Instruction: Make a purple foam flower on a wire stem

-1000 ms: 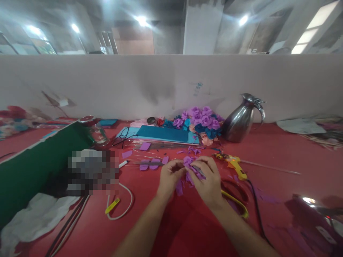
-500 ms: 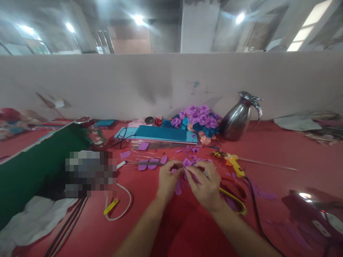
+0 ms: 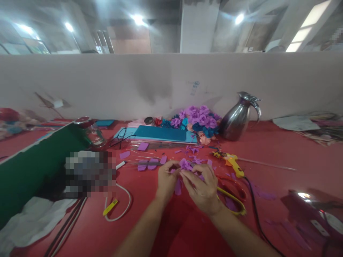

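Observation:
Between both hands is a small purple paper flower point(image 3: 184, 164) with ruffled petals. My left hand point(image 3: 166, 181) pinches it from the left, thumb and fingertips closed at its base. From the right, my right hand point(image 3: 201, 187) has its thumb and forefinger closed on the flower's lower part; the exact grip point is partly hidden. Scissors with a red and yellow handle point(image 3: 235, 206) lie under and beside my right hand, their blades mostly covered. Loose purple paper petals point(image 3: 152, 164) rest left of the hands, and a purple strip point(image 3: 178, 187) lies just below them.
A yellow glue gun point(image 3: 233, 166) with a black cord lies to the right. Behind stand a steel jug point(image 3: 237, 119) and a heap of paper flowers point(image 3: 202, 117). Blue sheets point(image 3: 160, 133), glasses point(image 3: 122, 138), a glass jar point(image 3: 93, 135) and a green partition point(image 3: 37, 164) are farther left.
My right hand has shifted slightly left and its fingers have changed position around the flower. More of the flower shows above the fingertips. The whole view has drifted a little.

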The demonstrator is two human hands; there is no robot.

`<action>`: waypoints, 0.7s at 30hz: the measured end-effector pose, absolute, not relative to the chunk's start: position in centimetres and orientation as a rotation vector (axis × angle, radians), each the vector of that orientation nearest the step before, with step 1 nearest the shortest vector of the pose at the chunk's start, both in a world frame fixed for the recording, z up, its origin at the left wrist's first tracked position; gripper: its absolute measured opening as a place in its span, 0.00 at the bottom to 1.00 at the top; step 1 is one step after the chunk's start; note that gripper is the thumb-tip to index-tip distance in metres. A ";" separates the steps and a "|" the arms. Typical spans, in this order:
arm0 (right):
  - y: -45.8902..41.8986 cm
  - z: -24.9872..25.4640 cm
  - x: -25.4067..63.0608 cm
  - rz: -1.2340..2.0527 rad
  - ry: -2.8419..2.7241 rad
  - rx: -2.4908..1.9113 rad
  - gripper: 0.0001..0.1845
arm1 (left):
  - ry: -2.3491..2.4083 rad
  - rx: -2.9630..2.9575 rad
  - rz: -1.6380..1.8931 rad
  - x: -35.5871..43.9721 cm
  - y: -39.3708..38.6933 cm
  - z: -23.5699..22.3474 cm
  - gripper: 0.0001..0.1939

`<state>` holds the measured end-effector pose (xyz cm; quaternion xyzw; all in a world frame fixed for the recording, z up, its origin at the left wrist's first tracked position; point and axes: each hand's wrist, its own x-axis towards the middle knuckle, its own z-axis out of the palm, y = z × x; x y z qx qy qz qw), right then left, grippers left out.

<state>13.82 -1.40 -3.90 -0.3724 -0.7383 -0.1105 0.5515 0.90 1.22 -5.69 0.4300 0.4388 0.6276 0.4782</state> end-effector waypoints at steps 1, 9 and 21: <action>-1.4 -4.0 13.8 -0.255 -1.736 -0.886 0.10 | 1.050 1.027 1.527 0.9 1.3 -5.7 0.05; -0.7 -4.5 14.3 -0.105 -1.658 -0.962 0.08 | 0.961 0.967 1.466 1.2 1.0 -5.2 0.06; -0.7 -4.8 14.5 -0.159 -1.735 -0.939 0.09 | 0.946 0.974 1.481 1.1 1.0 -5.1 0.06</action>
